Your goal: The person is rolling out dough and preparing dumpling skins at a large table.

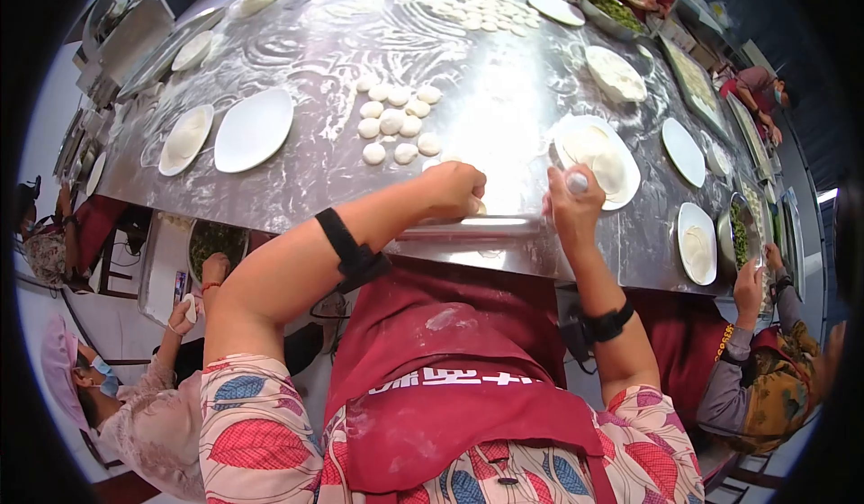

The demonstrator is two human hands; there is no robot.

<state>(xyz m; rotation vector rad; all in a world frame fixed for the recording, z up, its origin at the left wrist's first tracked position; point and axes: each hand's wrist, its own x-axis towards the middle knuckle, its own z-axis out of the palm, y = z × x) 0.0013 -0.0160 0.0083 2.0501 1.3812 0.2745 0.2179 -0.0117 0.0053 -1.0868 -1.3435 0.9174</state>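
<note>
Near the table's front edge, my left hand (454, 189) is closed, with a small pale bit of dough (481, 208) showing at its fingertips. My right hand (574, 205) wraps round a rolling pin (577, 183); only its rounded grey end shows clearly. Just beyond that hand, a white plate (564, 135) holds a stack of flat dough wrappers (597, 155). Several small dough rounds (391, 121) lie in loose rows on the floured steel table (333, 175), beyond my left hand.
Left of the dough rounds lie a bare white plate (255, 130) and a plate with wrappers (186, 141). More plates and a bowl of green filling (740, 234) stand to the right. People work at both sides, one person's hand (747, 288) close by on the right.
</note>
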